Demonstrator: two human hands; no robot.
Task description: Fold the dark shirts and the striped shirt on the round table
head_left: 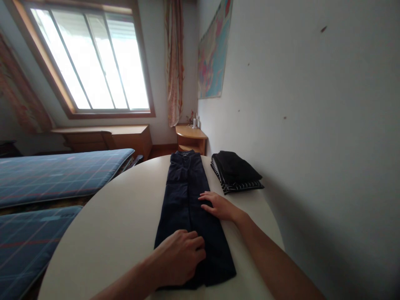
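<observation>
A navy shirt [175, 212], folded into a long narrow strip, lies lengthwise on the white round table [115, 216]. Its collar is at the far end and its hem faces me. My left hand [183, 256] is over the near part of the shirt, fingers curled in and closed; its fingertips are hidden, so I cannot see whether cloth is pinched in them. Farther up, my right hand [217, 205] rests on the shirt's right side, fingers stretched out and open. Both forearms reach in from the bottom of the view.
A stack of folded dark clothes [236, 171], some striped, sits at the table's right far side, near the white wall [312, 125]. Blue plaid mattresses [62, 173] are on the left. A wooden corner shelf [191, 132] stands behind, beyond the table.
</observation>
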